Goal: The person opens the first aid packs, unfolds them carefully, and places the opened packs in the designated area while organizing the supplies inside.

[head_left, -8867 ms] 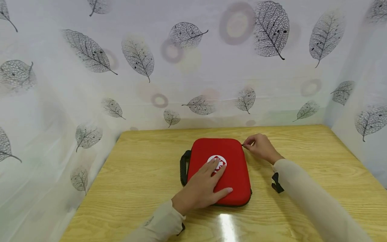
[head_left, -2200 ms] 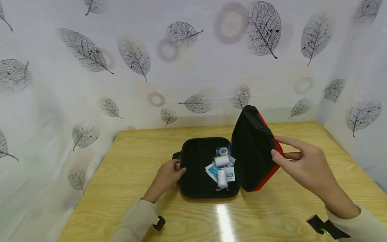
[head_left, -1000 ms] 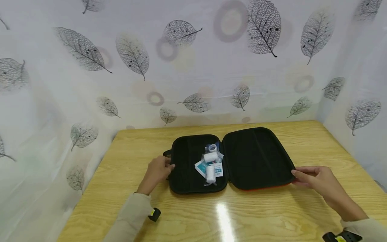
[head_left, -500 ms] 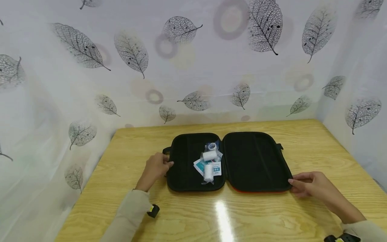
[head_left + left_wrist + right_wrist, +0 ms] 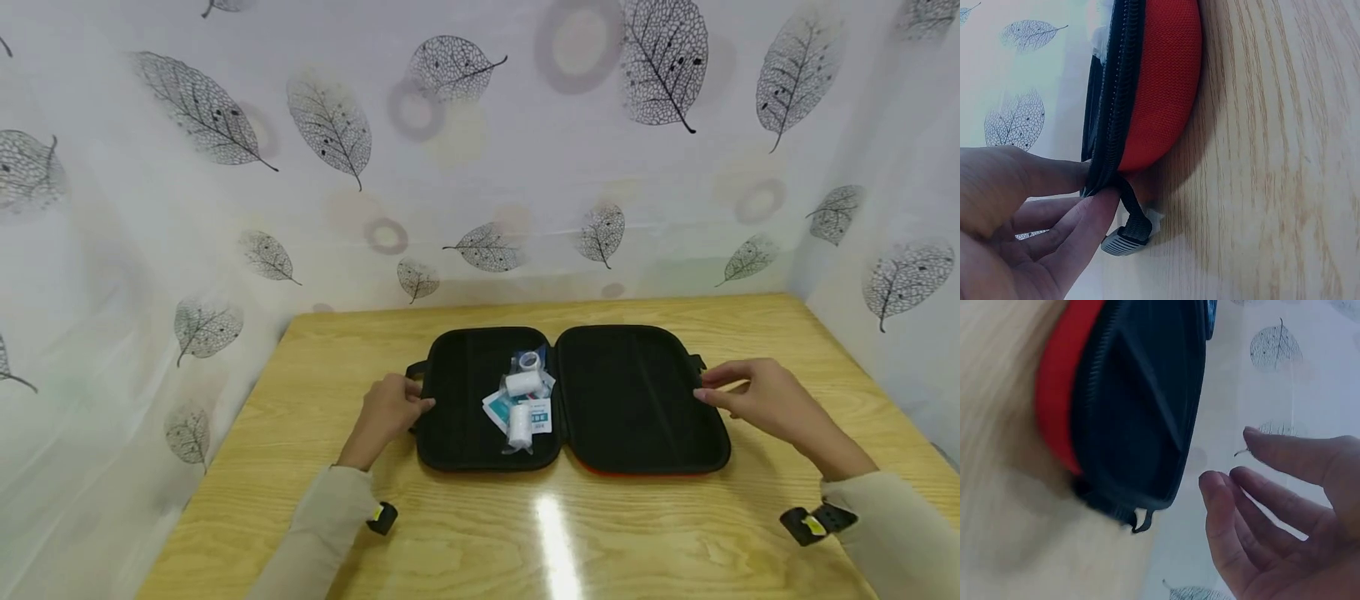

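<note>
A red first-aid case [image 5: 637, 400] lies unfolded on the table, its black lining facing up. My left hand [image 5: 386, 417] pinches the rim at the left half, between thumb and fingers in the left wrist view, beside the black carry handle [image 5: 1125, 240]. Near the right edge, my right hand [image 5: 765, 400] holds nothing; its fingers [image 5: 1219, 500] are apart from the case in the right wrist view. The left half contains two wrapped white bandage rolls [image 5: 522, 383], a small tape roll [image 5: 529, 361] and flat white-and-teal packets [image 5: 540, 415].
The wooden table [image 5: 465, 533] reaches back to a white curtain [image 5: 495, 175] printed with leaves, which also hangs at both sides. A strap tab [image 5: 697, 362] sticks out at the case's right side. Each wrist wears a black band.
Earlier the case was closed; the right hand swung its lid over to the right and laid it flat. Since half a second ago, that hand has let go of the corner and moved up.
</note>
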{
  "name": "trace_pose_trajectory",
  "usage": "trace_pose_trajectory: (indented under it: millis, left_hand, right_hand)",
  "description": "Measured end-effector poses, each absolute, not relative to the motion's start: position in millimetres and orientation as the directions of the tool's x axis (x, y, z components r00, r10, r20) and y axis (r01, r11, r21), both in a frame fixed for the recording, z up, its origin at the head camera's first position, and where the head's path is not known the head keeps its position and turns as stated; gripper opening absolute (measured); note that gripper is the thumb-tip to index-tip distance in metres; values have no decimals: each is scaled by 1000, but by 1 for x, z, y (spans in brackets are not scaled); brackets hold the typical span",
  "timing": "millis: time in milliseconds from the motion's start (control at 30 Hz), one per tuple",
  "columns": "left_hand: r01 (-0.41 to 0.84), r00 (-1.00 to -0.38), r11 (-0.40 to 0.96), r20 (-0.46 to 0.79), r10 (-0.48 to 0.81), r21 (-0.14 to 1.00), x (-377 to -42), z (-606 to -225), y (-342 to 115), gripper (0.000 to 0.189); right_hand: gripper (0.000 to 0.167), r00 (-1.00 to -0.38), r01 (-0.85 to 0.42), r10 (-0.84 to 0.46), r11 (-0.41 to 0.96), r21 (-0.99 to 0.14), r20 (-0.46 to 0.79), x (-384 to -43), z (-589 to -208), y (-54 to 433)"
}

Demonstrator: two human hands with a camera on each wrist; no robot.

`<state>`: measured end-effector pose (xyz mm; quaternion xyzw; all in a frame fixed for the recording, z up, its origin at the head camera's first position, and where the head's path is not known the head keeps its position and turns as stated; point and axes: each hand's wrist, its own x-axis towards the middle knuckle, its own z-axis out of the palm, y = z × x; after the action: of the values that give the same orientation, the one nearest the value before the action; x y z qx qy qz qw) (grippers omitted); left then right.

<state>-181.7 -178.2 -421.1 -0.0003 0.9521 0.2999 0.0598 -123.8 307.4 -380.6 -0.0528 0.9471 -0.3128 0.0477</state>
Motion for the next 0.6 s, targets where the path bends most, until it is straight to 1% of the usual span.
trace_pose_trajectory:
  millis: [100,333,600]
  left_hand:
    - [-45,-993,811,-118,29,583,-182,-422,-178,28]
    - [-56,-993,801,-118,18,596,-181,-424,-180,29]
    - [-55,-993,798,-116,19,600,-181,-424,-179,28]
  right_hand:
    - [49,-984,-118,-174,796,-593,-37,-139,-373,291]
    - [44,-956,-218,-292,728,-650,-6,-168,-364,246]
    - [39,-922,-299,-385,658,-691,33,-196,-382,204]
